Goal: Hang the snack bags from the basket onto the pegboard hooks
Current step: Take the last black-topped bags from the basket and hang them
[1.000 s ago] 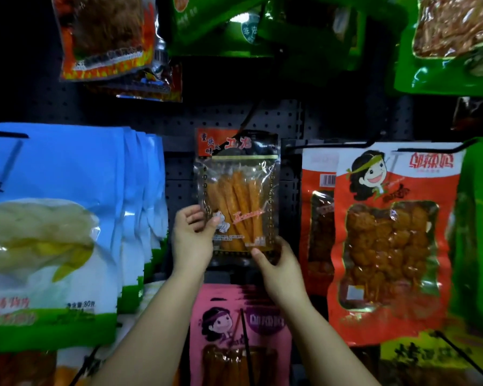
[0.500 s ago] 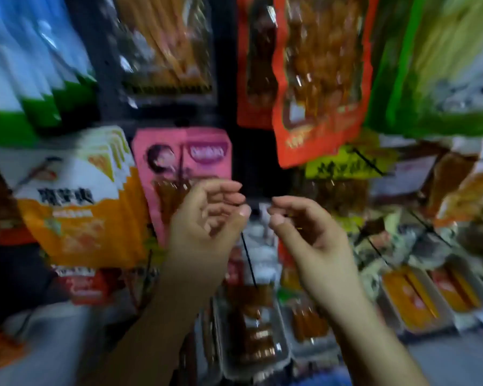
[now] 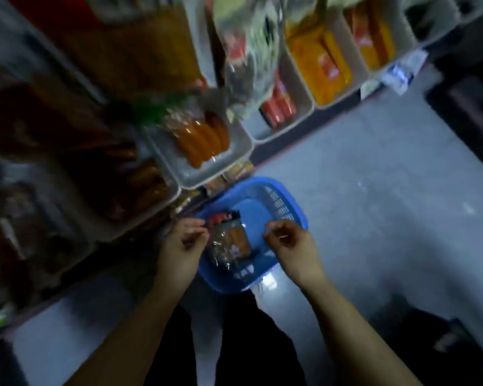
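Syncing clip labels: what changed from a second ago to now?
Both hands let go of the orange stick-snack bag, left hanging on its pegboard hook, and came down. The view swung from the pegboard to the floor. Now the left hand and right hand hover, loosely curled and holding nothing, over the blue basket, either side of a snack bag lying inside. Unchanged: neither hand carries anything away.

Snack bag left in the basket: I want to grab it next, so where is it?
In the head view the snack bag lies in the blue basket on the floor, toward the basket's left side, between the left hand and right hand.
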`<state>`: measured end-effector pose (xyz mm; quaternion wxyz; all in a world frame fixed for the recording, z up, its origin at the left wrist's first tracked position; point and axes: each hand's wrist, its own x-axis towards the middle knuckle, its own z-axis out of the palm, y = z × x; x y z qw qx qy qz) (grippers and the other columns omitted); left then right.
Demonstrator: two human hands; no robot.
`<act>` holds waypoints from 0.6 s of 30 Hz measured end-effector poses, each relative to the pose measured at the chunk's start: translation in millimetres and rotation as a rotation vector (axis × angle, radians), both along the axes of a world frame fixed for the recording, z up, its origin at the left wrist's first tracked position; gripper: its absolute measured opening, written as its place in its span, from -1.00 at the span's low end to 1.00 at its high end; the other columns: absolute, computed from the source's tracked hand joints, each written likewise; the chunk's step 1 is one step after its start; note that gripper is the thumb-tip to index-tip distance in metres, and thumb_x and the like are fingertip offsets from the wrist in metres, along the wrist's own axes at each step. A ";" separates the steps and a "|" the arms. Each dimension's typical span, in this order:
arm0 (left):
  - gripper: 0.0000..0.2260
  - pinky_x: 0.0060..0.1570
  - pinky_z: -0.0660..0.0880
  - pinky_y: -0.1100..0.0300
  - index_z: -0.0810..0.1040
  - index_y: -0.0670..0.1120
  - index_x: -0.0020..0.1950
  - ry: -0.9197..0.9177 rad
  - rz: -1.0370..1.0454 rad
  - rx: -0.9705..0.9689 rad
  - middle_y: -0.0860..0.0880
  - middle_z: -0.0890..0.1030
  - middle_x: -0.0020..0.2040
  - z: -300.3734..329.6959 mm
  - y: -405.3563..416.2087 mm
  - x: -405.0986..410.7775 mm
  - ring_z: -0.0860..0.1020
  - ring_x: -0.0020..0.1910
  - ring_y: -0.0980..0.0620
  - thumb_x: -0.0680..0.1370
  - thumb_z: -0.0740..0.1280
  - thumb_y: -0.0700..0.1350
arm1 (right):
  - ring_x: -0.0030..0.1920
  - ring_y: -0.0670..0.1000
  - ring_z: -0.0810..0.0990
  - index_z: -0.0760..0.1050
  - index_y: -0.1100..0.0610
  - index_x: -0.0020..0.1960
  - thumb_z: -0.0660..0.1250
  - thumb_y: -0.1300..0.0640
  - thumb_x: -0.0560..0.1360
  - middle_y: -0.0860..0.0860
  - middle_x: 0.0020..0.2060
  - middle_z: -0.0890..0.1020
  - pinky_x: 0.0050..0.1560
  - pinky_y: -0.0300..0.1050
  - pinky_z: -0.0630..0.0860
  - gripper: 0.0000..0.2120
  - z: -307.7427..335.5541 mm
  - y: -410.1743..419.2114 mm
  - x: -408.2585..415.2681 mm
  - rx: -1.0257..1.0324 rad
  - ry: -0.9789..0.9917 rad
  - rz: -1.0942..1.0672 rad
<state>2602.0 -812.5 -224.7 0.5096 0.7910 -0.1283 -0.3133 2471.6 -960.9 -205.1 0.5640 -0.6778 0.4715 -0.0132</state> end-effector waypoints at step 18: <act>-0.56 0.06 0.52 0.00 0.37 -0.28 0.39 0.512 0.211 0.426 -0.27 0.53 0.25 -458.8 -65.5 15.8 0.55 0.17 -0.23 0.52 0.34 -0.30 | 0.24 0.16 0.53 0.49 0.24 0.27 0.38 0.12 0.50 0.22 0.22 0.57 0.23 -0.06 0.40 -0.62 -498.5 -58.3 16.8 0.096 0.502 0.470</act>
